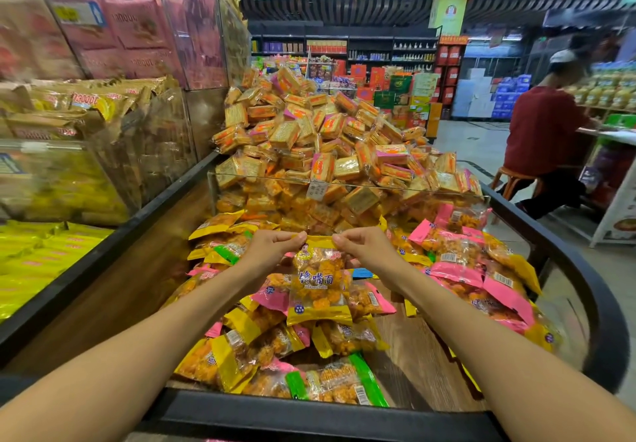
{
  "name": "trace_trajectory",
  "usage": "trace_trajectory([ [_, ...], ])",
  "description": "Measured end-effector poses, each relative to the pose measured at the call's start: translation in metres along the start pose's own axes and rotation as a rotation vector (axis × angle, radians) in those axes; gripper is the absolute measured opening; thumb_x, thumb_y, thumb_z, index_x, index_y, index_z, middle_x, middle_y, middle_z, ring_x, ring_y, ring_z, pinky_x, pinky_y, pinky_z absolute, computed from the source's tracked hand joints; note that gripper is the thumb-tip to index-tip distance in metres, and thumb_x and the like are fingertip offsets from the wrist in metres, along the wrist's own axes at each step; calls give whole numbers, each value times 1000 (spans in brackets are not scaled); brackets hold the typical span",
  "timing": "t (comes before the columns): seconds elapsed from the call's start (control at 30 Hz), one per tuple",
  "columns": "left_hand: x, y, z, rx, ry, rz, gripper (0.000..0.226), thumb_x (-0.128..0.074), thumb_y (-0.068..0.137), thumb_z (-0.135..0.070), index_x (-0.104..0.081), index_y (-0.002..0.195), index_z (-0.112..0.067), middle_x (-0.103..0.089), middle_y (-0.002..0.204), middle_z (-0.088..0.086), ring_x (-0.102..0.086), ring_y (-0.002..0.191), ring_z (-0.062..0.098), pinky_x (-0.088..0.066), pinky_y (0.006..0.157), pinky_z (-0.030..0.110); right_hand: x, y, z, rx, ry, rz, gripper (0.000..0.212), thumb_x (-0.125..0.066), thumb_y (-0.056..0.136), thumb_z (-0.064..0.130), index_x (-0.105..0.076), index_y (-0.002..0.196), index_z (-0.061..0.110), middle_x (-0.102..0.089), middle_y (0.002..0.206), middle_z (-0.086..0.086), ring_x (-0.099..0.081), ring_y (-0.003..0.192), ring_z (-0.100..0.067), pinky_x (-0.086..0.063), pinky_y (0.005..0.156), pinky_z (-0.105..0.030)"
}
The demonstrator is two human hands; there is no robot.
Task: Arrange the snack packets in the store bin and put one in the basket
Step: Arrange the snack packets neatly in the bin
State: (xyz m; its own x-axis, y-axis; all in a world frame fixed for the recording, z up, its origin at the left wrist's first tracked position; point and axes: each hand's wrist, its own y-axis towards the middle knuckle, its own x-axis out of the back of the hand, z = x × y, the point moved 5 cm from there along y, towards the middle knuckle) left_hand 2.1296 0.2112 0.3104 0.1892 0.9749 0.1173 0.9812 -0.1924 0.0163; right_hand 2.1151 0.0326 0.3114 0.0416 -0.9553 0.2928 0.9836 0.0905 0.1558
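Observation:
A yellow-edged snack packet (320, 283) with orange pieces inside hangs upright above the store bin (344, 414). My left hand (272, 245) pinches its top left corner and my right hand (364, 245) pinches its top right corner. Below it lie several loose snack packets (247, 355) with yellow, pink and green ends, scattered over the bin's wooden floor. More pink-ended packets (481, 269) are heaped on the bin's right side. No basket is in view.
Behind a clear divider (344, 183) rises a tall heap of orange cracker packs (309, 132). Clear bins of pink and yellow packs (103, 63) stand at left. A person in a red shirt (543, 132) sits on a stool at right, by the aisle.

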Motion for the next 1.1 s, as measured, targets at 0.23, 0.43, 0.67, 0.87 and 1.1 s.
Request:
trace_trajectory([
  [0.23, 12, -1, -16, -46, -97, -98, 24, -63, 89, -25, -71, 92, -2, -68, 86, 9, -59, 68, 18, -51, 49, 20, -3, -4, 7, -123, 53, 171, 49, -60, 91, 33, -53, 131, 5, -57, 130, -5, -61, 110, -20, -52, 95, -37],
  [0.43, 22, 0, -19, -44, -140, -162, 28, -64, 88, -27, -70, 89, 0, -65, 92, 11, -54, 66, 17, -49, 50, 19, -22, -15, -1, -203, -241, 390, 99, -81, 74, 17, -20, 151, 6, -33, 152, -10, -32, 140, -26, -38, 101, -27],
  [0.67, -4, -12, -19, 99, 86, 145, 50, -68, 83, -29, -51, 127, -10, -56, 110, -5, -58, 90, 9, -56, 73, 24, -3, -11, 6, -234, 97, 278, 48, -70, 77, -12, -53, 120, 4, -67, 104, -13, -69, 84, -16, -58, 72, -24],
  [0.87, -6, -13, -11, 62, 214, 188, 74, -74, 73, 8, -38, 138, 3, -48, 89, 3, -51, 75, 11, -50, 56, 11, -3, -13, 13, -222, 173, 235, 44, -71, 77, -8, -56, 117, 5, -45, 135, -35, -60, 110, -33, -57, 83, -31],
  [1.1, -8, -16, -14, 27, 170, 193, 75, -72, 75, 8, -35, 140, 2, -46, 88, 12, -53, 72, 16, -52, 58, 14, -3, -21, 25, -205, 230, 195, 60, -62, 80, -16, -43, 133, 5, -51, 115, 4, -57, 105, -18, -56, 81, -31],
])
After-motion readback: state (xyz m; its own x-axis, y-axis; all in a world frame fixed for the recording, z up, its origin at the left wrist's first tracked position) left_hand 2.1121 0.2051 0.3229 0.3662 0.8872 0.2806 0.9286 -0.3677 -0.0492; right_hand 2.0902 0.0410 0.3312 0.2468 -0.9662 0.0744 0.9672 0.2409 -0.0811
